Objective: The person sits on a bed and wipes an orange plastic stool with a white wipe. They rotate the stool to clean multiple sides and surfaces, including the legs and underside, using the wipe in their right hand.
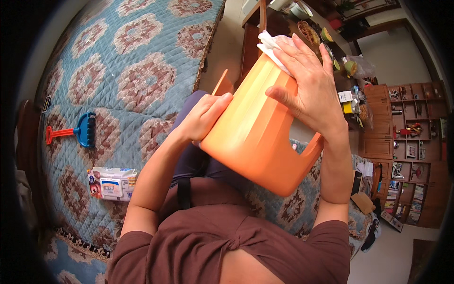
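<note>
An orange plastic stool [244, 135] is held tilted above my lap, its ribbed outer side towards me and an arched cutout at the right. My left hand [205, 117] grips its left edge, thumb on the outer face and the other fingers hidden behind. At the far upper edge, my right hand [308, 78] presses a crumpled white wipe [268, 44] against the plastic. The fingers are stretched over the wipe, and the thumb sticks out over the side. Part of the wipe is covered by those fingers.
On the blue quilted cover [117, 127] at left lie a toy rake [84, 130] and a pack of wipes [112, 184]. A dark wooden table [280, 25] beyond holds cut melon [327, 34] and a basket [308, 32]. Wooden shelves [413, 142] stand at right.
</note>
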The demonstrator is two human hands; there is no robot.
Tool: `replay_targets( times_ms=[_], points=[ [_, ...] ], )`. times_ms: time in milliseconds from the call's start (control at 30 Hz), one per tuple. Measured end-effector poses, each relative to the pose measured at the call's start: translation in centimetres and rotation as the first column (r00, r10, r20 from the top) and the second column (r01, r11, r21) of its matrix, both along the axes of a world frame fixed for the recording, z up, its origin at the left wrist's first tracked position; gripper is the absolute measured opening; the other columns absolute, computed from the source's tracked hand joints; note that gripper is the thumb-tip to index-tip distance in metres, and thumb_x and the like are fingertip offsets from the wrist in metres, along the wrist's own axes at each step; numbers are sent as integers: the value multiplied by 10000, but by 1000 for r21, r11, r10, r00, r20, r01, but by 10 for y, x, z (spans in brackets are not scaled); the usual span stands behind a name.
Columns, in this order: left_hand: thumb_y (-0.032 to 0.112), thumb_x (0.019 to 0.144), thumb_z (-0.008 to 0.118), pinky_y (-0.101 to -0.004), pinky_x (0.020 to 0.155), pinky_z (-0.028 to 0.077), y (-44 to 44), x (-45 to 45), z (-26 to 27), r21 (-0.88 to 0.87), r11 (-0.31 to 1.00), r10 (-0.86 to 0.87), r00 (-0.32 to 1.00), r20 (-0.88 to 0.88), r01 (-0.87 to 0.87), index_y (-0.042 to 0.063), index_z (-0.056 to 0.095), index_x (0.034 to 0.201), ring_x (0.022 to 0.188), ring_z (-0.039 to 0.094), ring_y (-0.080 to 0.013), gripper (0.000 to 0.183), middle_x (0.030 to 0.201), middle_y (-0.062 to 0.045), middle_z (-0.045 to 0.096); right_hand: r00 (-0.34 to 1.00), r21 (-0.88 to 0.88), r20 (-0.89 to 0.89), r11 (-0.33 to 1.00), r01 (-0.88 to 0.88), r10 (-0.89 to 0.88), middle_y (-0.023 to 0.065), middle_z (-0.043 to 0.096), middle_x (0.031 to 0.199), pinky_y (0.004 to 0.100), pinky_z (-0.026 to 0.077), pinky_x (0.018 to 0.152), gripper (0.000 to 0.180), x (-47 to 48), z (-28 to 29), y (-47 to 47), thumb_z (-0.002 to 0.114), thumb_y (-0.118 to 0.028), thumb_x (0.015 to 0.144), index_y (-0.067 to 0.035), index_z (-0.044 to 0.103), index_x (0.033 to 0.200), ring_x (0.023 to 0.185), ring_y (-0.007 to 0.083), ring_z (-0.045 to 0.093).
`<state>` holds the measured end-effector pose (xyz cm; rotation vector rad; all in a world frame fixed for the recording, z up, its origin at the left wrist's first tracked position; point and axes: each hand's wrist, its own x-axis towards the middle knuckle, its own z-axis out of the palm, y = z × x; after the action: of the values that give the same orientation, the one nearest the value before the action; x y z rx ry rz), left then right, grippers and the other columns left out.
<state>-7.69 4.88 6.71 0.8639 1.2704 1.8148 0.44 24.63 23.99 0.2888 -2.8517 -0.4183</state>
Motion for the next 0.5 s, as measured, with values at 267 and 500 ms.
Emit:
replay_targets(
  times_ms=[267, 500],
  points=[
    [383, 1094, 442, -283, 632, 480, 18, -11, -31, 118, 989, 86, 995, 42, -91, -29, 702, 935, 713, 603, -62, 513, 812, -18, 695, 942, -281, 259, 949, -140, 215, 162, 560, 1452, 622, 117, 1205, 1048, 47, -1, -75, 438, -872, 808, -10, 587, 1385, 1438, 313, 445],
    [373, 1085, 434, -267, 720, 562, 4, -13, -19, 77, 997, -14, 974, 226, -4, -56, 700, 1136, 828, 707, -132, 508, 950, -102, 749, 935, -328, 236, 927, -180, 265, 151, 555, 1446, 631, 163, 1182, 991, 73, -21, -105, 460, -810, 821, 6, 601, 1366, 1437, 301, 444]
  ],
)
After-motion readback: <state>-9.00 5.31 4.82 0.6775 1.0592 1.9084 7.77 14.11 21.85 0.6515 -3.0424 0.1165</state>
